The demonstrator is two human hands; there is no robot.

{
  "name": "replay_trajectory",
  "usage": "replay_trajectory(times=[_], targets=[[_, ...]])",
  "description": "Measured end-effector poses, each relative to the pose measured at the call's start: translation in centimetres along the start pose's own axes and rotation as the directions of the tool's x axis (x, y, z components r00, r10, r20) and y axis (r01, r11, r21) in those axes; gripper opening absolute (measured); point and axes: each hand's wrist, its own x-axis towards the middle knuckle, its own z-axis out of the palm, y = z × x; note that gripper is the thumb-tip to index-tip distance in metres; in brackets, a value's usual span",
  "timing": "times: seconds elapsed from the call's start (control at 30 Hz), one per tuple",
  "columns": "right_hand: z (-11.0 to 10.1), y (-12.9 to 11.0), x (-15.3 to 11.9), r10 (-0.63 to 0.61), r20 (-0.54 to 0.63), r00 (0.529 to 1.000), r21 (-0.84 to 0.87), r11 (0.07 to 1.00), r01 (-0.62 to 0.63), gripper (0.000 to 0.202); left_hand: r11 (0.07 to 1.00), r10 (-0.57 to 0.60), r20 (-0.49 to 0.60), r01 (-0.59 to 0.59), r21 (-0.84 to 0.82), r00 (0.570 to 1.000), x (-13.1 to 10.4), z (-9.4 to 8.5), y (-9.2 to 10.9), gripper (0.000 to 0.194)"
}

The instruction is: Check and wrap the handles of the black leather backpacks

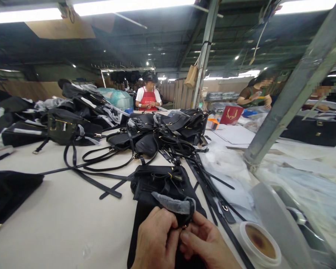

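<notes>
At the near edge of the pale table (pixel 81 228), directly in front of the person, lies a black bag (pixel 156 177). Its body extends toward the person, beneath both hands; this position presumably gives a short reach and a firm support under the fingers.

The left hand (pixel 156 237) rests over the bag with fingers curled and thumb drawn in against them, closed on the black material; the exact part gripped is hidden. The right hand (pixel 204 241) has thumb and fingertips closed on the bag at a small gold-coloured fitting (pixel 184 227), below the handle wrap (pixel 173 203). The opposed grips probably steady the part from both sides. The wrap, a cloudy soft sheet, likely protects the handle from scuffs.

Beyond the bag is a heap of black bags (pixel 156 130), straps trailing over the table. A second heap (pixel 70 123) stands farther left, apparently set back so that the near surface serves as working room. Loose black straps (pixel 210 186) lie lengthwise to the right of the bag, near the right hand. Beside them, a white tub (pixel 277 257) holds a brown substance (pixel 259 239), possibly placed there for easy access.
</notes>
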Motion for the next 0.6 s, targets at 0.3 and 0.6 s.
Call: replay_trajectory(times=[0.3,0.6], targets=[[1.8,0.7,-0.3,-0.11,0.012,0.994,0.186,0.977,0.106,0.044,0.614,-0.441,0.343,0.558,-0.559,0.829,0.1,-0.6,0.6,0.019],[0.6,2.9,-0.2,-0.167,-0.05,0.985,0.184,0.967,0.174,0.053,0.194,-0.518,0.562,0.729,-0.656,0.644,-0.1,-0.8,-0.1,0.054]])
